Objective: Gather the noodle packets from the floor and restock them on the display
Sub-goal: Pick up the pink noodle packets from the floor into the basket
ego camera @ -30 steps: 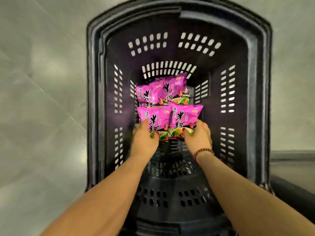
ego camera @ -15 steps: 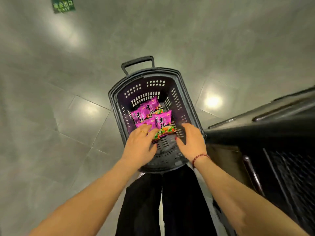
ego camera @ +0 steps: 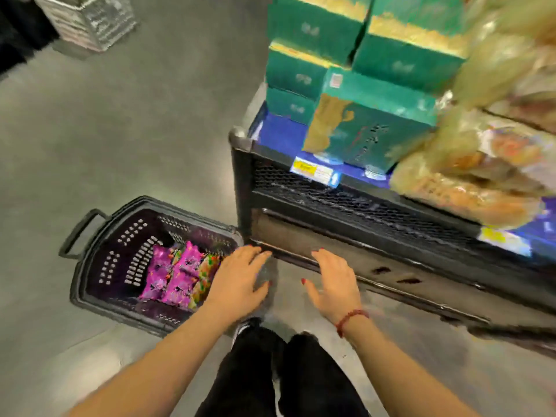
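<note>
Person on a grey tiled shop floor [ego camera: 120, 130] by a dark display stand [ego camera: 361, 236], both hands out and empty.
The floor spreads left of and beyond the hands. The stand rises just beyond the right hand [ego camera: 334, 284], carrying green boxes [ego camera: 376, 130] and pale bagged goods [ego camera: 481, 176], blurred and cut off by the frame. A dark basket [ego camera: 99, 266] sits on the floor just left of the left hand [ego camera: 237, 281]; the pink noodle packets [ego camera: 177, 275] lie inside it. Both hands have fingers spread and hold nothing. Print on the packets and on the price label [ego camera: 314, 173] is too smeared to read.
</note>
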`<state>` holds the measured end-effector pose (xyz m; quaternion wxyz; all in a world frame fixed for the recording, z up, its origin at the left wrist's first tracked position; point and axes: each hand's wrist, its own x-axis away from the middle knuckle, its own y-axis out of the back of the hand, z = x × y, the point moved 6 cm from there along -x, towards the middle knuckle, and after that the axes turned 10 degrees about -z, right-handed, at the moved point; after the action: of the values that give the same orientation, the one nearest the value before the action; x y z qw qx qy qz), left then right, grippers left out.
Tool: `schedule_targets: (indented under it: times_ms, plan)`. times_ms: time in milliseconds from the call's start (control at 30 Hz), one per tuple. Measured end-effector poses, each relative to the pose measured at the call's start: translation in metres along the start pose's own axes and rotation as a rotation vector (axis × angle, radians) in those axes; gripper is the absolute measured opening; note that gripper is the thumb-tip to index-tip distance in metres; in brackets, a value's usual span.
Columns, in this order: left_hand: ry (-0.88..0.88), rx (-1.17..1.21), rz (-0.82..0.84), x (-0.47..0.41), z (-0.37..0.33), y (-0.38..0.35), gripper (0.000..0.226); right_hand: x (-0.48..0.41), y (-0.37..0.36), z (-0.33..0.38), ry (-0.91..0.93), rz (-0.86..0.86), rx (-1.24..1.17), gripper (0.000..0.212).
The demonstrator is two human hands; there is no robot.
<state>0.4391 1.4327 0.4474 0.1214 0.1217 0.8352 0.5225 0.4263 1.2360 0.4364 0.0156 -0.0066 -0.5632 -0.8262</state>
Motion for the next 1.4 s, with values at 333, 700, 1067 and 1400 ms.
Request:
schedule_targets:
  times_ms: [333, 700, 1067, 1400]
  plan:
    - [-0.536, 0.011, 0.158, -0.047, -0.244, -0.069, 0.057, 0.159, 0.111, -0.191, -0.536, -0.264, -0.013, 0.060]
    - [-0.978, 0.052, 0.277, 0.004, -0.557, -0.173, 0.057, 0.388, 0.209, -0.380, -0.948, -0.449, 0.023, 0.061]
    - [-1.262, 0.108, 0.337, 0.039, -0.770, -0.246, 0.056, 0.539, 0.284, -0.492, -1.293, -0.688, 0.031, 0.061]
    - [-1.396, 0.148, 0.404, 0.001, -0.948, -0.348, 0.058, 0.583, 0.352, -0.651, -1.427, -0.736, 0.077, 0.061]
